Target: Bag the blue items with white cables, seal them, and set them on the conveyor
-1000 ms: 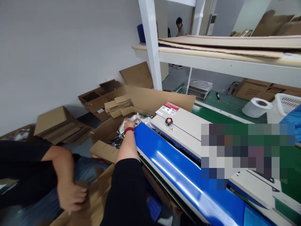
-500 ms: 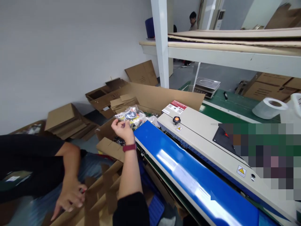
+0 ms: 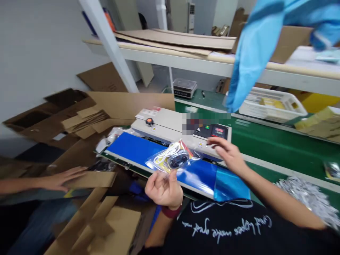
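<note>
My left hand [image 3: 164, 189], with a dark red wristband, pinches the lower edge of a clear plastic bag [image 3: 170, 157]. A coiled white cable and a dark rounded item show through the bag, along with something yellow and red. The bag is above the blue belt [image 3: 132, 148] of a sealing machine [image 3: 167, 122]. My right hand [image 3: 230, 156] hovers beside the machine's front, fingers apart and holding nothing. Whether its fingertips touch the housing I cannot tell. The machine has a black knob [image 3: 149, 122] and a lit red display [image 3: 219, 131].
A co-worker's hand [image 3: 63, 179] rests by a cardboard flap at left, above a divided carton [image 3: 111, 226]. Blue cloth [image 3: 255, 53] hangs from the shelf [image 3: 175, 56]. A white basket [image 3: 271, 106] and a scale [image 3: 184, 87] stand behind; silvery pieces [image 3: 310, 198] lie at right.
The view has swung right. My left hand has moved from beside the bagged items at the belt's far end to in front of the machine, with a bag in it. My right hand is now visible.
</note>
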`<state>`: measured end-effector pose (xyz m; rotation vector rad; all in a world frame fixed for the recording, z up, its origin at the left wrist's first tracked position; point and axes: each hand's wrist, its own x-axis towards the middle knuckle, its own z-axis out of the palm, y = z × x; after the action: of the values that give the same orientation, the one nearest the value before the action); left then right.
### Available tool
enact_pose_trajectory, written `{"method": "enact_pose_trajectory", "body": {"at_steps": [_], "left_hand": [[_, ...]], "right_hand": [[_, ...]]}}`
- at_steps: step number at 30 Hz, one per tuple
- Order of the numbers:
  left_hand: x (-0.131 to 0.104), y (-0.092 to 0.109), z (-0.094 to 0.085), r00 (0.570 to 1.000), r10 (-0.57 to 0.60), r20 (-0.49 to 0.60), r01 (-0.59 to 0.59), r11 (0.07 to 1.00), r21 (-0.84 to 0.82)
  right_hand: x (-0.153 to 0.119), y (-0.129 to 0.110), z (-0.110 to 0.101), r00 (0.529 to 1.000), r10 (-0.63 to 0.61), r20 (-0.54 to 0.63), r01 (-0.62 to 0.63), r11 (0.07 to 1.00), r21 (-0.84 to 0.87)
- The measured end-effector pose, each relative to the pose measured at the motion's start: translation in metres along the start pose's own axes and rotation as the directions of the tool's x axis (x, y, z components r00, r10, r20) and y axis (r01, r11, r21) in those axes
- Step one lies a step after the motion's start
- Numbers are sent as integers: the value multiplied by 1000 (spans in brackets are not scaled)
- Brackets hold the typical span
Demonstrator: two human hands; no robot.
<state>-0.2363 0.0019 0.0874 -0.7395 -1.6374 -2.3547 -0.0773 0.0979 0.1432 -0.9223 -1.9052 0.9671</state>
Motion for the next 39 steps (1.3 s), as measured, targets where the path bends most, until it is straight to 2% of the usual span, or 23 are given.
{"method": "enact_pose_trajectory", "body": {"at_steps": [4, 7, 9, 12, 15, 16, 18, 20, 21, 22, 24, 26, 27, 31, 33, 37, 39], "left_hand": [[-35, 8, 6, 979, -23, 205, 37, 997, -63], [-49, 4, 6, 941, -61, 333, 84, 995, -55], [-49, 3, 4, 900, -29, 435, 57, 997, -50], [-35, 14, 0, 817, 125, 563, -146, 989, -8], [-15, 35, -1, 757, 235, 609, -397, 906, 145], [-11, 41, 0, 722, 241, 648, -442, 882, 165], [-9, 48, 3, 608, 208, 766, -439, 892, 106], [-14, 48, 6, 501, 135, 855, -315, 948, 35], [-18, 45, 7, 482, 101, 871, -239, 971, 20], [-23, 43, 7, 488, 71, 870, -170, 985, 15], [-31, 38, 5, 531, 22, 847, -72, 997, 19], [-36, 36, 2, 567, -10, 823, -14, 1000, 22], [-37, 36, 0, 571, -23, 821, 8, 1000, 22], [-37, 40, -4, 515, -38, 856, 66, 998, 5], [-36, 41, -5, 509, -38, 860, 73, 997, 0], [-39, 42, -3, 482, 63, 874, 10, 997, -78], [-43, 41, -2, 487, 113, 866, -27, 993, -114]], "right_hand": [[-10, -10, -9, 991, 115, -70, -102, 981, 166], [-20, -9, -15, 979, 148, -143, -127, 981, 148], [-28, -6, -20, 977, 118, -176, -106, 992, 73], [-38, 0, -25, 986, -22, -167, -6, 986, -168], [-43, 3, -21, 973, -229, -29, 192, 872, -451], [-44, 4, -18, 955, -296, 37, 270, 808, -524], [-47, 4, -11, 899, -405, 165, 415, 673, -612], [-50, 5, -6, 844, -470, 258, 517, 586, -624], [-52, 5, -5, 825, -490, 283, 549, 572, -610], [-54, 6, -4, 814, -497, 300, 568, 577, -587], [-59, 7, -5, 811, -486, 326, 583, 618, -527], [-63, 9, -7, 811, -471, 348, 585, 665, -463], [-65, 10, -7, 811, -468, 349, 584, 684, -438], [-71, 12, -9, 841, -471, 266, 541, 752, -376], [-73, 11, -11, 858, -457, 234, 513, 784, -349], [-76, 11, -14, 851, -472, 230, 525, 787, -325], [-77, 11, -16, 847, -476, 237, 531, 774, -344]]}}
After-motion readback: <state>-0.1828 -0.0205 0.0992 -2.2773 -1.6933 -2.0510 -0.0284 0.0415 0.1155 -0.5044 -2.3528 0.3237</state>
